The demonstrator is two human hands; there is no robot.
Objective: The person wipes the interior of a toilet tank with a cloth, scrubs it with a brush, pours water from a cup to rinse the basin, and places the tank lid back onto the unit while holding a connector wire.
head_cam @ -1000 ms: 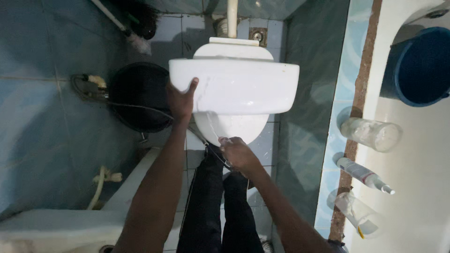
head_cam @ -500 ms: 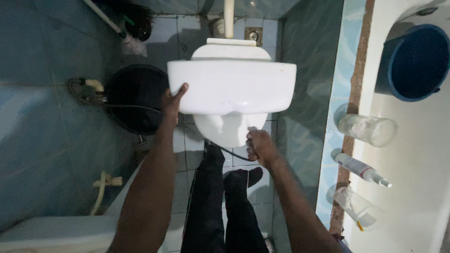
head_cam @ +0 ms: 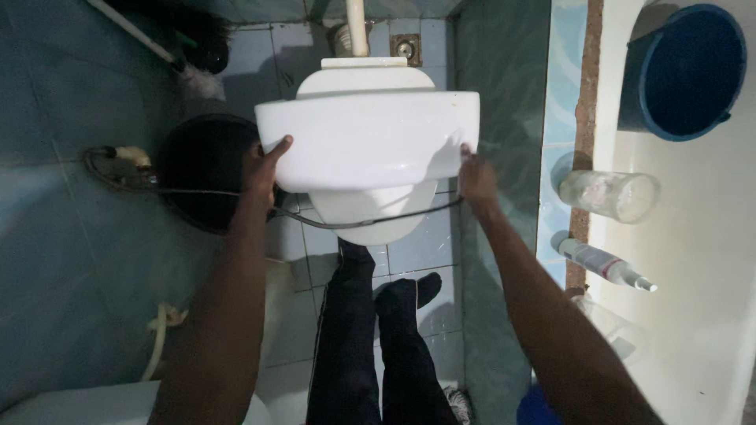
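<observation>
Head view, looking straight down. White glazed ceramic wash basin (head_cam: 366, 138) held up above the blue-grey tiled floor (head_cam: 417, 244), one hand at each end. Left hand (head_cam: 264, 169) on the basin's left end: thumb hooked up over the rim, remaining fingers go under the bowl and are hidden, so their spread cannot be told. Right hand (head_cam: 476, 179) on the basin's right end: fingers together, pressed against the side wall; blurred.

Thin dark hose (head_cam: 370, 223) runs from the left wall, passes under the bowl, touches its underside. Dark round bucket (head_cam: 206, 169) on the floor just beside the left hand. Person's dark-trousered legs (head_cam: 370, 338) below the basin.

Right of the floor, on the white ledge (head_cam: 693, 260): blue plastic bucket (head_cam: 681, 71) at the far corner, clear glass jar (head_cam: 610, 195) lying on its side near the ledge's edge, white tube (head_cam: 602, 264) beside it.
</observation>
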